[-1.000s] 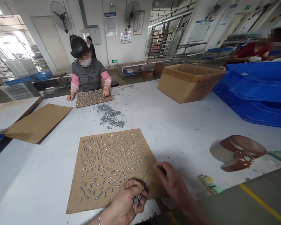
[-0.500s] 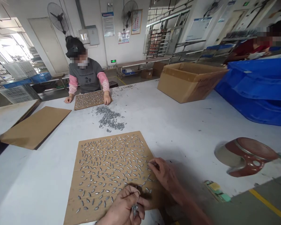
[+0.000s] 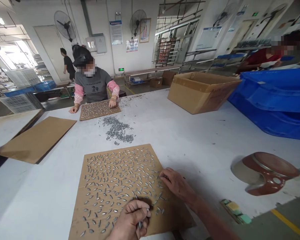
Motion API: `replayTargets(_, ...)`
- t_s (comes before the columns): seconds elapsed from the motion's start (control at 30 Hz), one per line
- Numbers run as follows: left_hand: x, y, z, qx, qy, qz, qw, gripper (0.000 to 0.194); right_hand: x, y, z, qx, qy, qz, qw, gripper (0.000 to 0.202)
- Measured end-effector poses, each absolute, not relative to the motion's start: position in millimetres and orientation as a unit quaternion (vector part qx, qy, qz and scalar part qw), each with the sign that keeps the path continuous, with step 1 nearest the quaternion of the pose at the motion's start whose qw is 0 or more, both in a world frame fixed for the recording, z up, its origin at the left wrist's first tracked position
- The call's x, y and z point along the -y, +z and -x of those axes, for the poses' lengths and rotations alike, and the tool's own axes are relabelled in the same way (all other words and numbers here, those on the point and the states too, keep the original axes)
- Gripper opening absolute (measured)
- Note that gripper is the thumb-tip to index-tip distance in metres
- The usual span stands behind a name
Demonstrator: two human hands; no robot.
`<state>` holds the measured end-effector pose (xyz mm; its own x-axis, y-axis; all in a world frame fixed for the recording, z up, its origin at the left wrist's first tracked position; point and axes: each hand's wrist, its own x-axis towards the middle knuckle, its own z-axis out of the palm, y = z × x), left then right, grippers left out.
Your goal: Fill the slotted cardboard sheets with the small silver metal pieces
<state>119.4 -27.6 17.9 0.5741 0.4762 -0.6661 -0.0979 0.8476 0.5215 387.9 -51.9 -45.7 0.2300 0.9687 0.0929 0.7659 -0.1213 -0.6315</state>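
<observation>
A brown cardboard sheet [image 3: 77,206] lies on the white table, covered with small silvery spindle-shaped metal pieces [image 3: 118,166], spread fairly evenly. Low in the view, my left hand [image 3: 133,218] is curled over the sheet's lower part, fingers closed round a few metal pieces. My right hand [image 3: 176,185] rests at the sheet's right edge, its fingers pressed together; whatever lies between the tips is too small to make out. Some pieces lie close together between my hands. Beyond the sheet, a loose pile of the same pieces [image 3: 117,129] sits on the table [image 3: 195,140].
Across the table, a person [image 3: 95,83] handles pieces on another cardboard sheet [image 3: 100,110]. A bare cardboard sheet [image 3: 37,140] lies left. To the right are a cardboard box [image 3: 190,96], blue bins [image 3: 277,110] and a red-brown stool [image 3: 270,166].
My left hand has shifted slightly left and down, showing more pieces beside it. Across the table, the person's hand has moved onto their sheet. Another person has appeared in the background.
</observation>
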Motion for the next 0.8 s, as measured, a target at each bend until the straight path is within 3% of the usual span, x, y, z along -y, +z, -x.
replayTargets(0.2, 28, 14, -122, -0.417, 0.188, -0.229, 0.859, 0.050, 63, -26, -377, 0.565, 0.164, 0.735, 0.338, 0.021)
replayTargets(0.5, 35, 11, -130, -0.373, 0.231, -0.281, 0.853, 0.045, 109, 11, -275, 0.620, 0.195, 0.621, 0.439, 0.021)
replayTargets(0.67, 33, 13, -132, -0.373, 0.236, -0.270, 0.856, 0.048, 92, 2, -307, 0.573, 0.232, 0.671, 0.410, 0.023)
replayTargets(0.8, 31, 16, -129, -0.399, 0.238, -0.209, 0.861, 0.054, 51, -9, -363, 0.532, 0.150, 0.743, 0.378, 0.026)
